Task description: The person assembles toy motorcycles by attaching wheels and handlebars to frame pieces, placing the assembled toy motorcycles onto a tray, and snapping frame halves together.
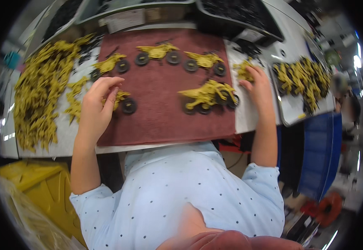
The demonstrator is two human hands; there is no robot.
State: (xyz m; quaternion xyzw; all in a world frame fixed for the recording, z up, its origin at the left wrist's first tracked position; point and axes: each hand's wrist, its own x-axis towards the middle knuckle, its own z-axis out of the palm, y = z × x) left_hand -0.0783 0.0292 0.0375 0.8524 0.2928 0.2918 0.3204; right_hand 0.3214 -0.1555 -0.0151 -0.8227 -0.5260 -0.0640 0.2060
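Observation:
My left hand (99, 100) is above the left side of the maroon cloth, thumb and fingers a little apart, with nothing visible between them. Partly hidden behind it is a yellow toy motorcycle (123, 101) with black wheels. At the right edge of the cloth, my right hand (257, 85) reaches toward a yellow toy piece (243, 70); its thumb and forefinger are spread beside that piece. Toy motorcycles stand along the far part of the cloth: one on the left (110, 64), one in the middle (157, 52), one on the right (205, 61). Nearer, several overlap in a cluster (208, 95).
A big heap of yellow parts (44, 91) covers the table's left. Grey bins (240, 21) of black parts line the back. To the right, a white tray (288, 118) holds yellow and black toys. Below are a yellow crate (35, 183) and a blue bin (320, 154).

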